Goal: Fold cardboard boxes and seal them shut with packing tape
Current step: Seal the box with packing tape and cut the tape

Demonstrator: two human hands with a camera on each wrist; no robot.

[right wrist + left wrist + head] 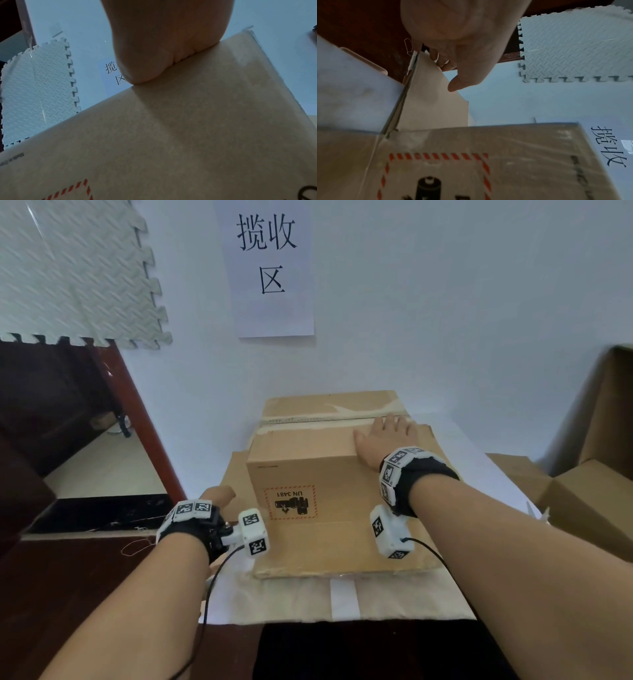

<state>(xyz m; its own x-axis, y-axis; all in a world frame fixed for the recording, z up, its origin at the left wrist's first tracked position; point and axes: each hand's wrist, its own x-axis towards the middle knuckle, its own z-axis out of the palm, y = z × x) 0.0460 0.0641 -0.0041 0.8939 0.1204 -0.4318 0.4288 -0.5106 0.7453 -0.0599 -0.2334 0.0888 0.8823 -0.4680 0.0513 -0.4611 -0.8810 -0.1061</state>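
Note:
A brown cardboard box (pixel 329 474) stands in the middle of the table, its orange-bordered UN 3481 label facing me upside down. My right hand (pixel 387 436) lies flat and open on the top panels beside the centre seam (pixel 308 421), which carries torn tape remains. In the right wrist view the heel of that hand (pixel 163 47) presses on the box's top edge (pixel 188 135). My left hand (pixel 219 495) is low at the box's left side. In the left wrist view its fingers (pixel 440 58) curl round the edge of the splayed left flap (pixel 433 97), thumb in front.
A white table (pixel 479 446) carries the box against a pale wall with a paper sign (pixel 270 268). More cardboard boxes (pixel 582 501) stand at the right. A foam mat (pixel 75 268) hangs upper left above dark wooden furniture (pixel 51 577). A flat sheet with a white strip (pixel 344 597) lies at the near edge.

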